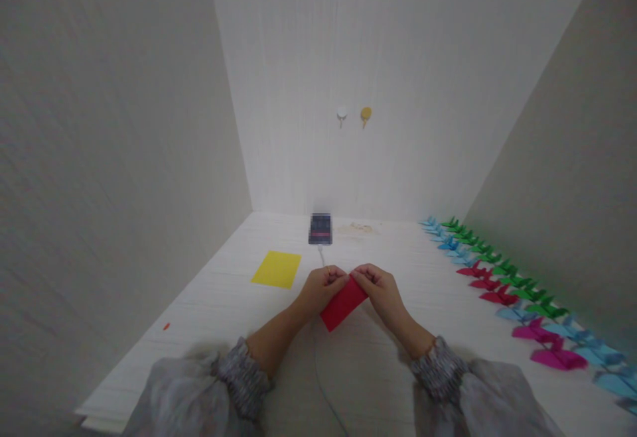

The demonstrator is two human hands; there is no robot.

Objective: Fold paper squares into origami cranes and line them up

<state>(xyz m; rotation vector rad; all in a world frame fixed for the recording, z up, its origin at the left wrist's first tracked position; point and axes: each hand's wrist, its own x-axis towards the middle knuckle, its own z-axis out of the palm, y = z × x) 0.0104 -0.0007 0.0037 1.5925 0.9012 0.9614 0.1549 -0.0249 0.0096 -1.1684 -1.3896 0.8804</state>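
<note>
Magenta paper birds (557, 357) nearby at two o'clock; and at twelve, left hand (321, 288) and right hand (379, 288), fingertips pinching the upper edge of the red paper (343, 306)! Beyond: yellow sheet (277, 269) at eleven, dark pixelated device (320, 229) at twelve.

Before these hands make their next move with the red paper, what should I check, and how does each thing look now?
1. Left hand gripping the red paper: ok.
2. Right hand gripping it too: ok, near the upper corner.
3. Red paper's edges lined up: cannot tell, too blurred.
4. White cable free of the hands: cannot tell, it passes behind the left hand.
5. Yellow sheet apart from the hands: ok.
6. Folded paper figures out of the way: ok, along the right side.
</note>
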